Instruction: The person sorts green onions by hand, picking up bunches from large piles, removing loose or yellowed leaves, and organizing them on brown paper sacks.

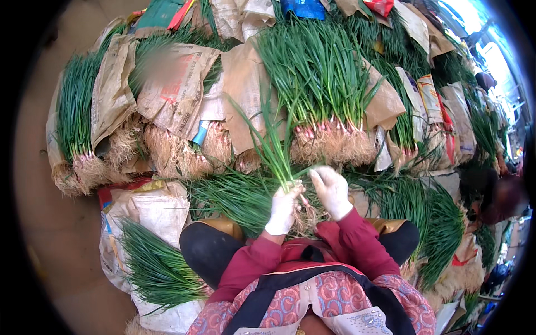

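Note:
A few spring onions (272, 149) with long green leaves stand upright in my left hand (283, 209), its white-gloved fingers wrapped around their lower stems. Their pale roots (305, 219) hang down beside that hand, over my lap. Just to the right, my right hand (331, 192), also in a white glove, is raised with its fingers drawn together near the stems. Whatever those fingers pinch is too small to make out. Loose spring onions (237, 196) lie in front of my legs, under and to the left of my left hand.
Ahead stands a big bundle of spring onions (324, 72), roots toward me, among paper-wrapped bundles (177, 89). A smaller pile (159, 262) rests on a white sack (162, 206) at left. More spring onions (441, 234) lie at right, near another person (505, 198).

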